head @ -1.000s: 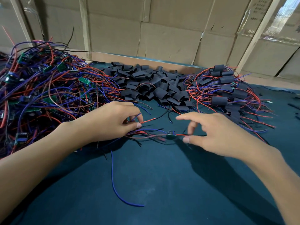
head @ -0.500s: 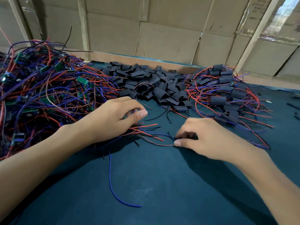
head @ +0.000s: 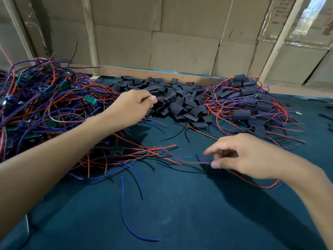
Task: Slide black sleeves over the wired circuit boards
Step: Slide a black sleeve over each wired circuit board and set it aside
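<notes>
Head view: the left hand (head: 131, 105) reaches over the near edge of the heap of loose black sleeves (head: 173, 101) in the middle of the teal counter (head: 180, 213); its thumb and forefinger are closed together, with a thin reddish wire curving out from the fingertips, though whether a sleeve is also caught there cannot be told. The right hand (head: 248, 156) hovers low over the counter nearer the person, thumb and fingers pinching a blurred red and blue wire bundle (head: 189, 159) whose tail loops out beneath the wrist. A bare wired circuit board (head: 118, 149) lies close by at the edge of the unsleeved tangle (head: 36, 109) on the left, while the finished, sleeved boards (head: 248, 105) pile up on the right. The step in hand looks like fetching a sleeve for the harness the right hand has drawn out. The next move would call for lifting one sleeve clear of its neighbours, gathering the loose wire ends together, and threading them through its mouth until the sleeve covers the board.
</notes>
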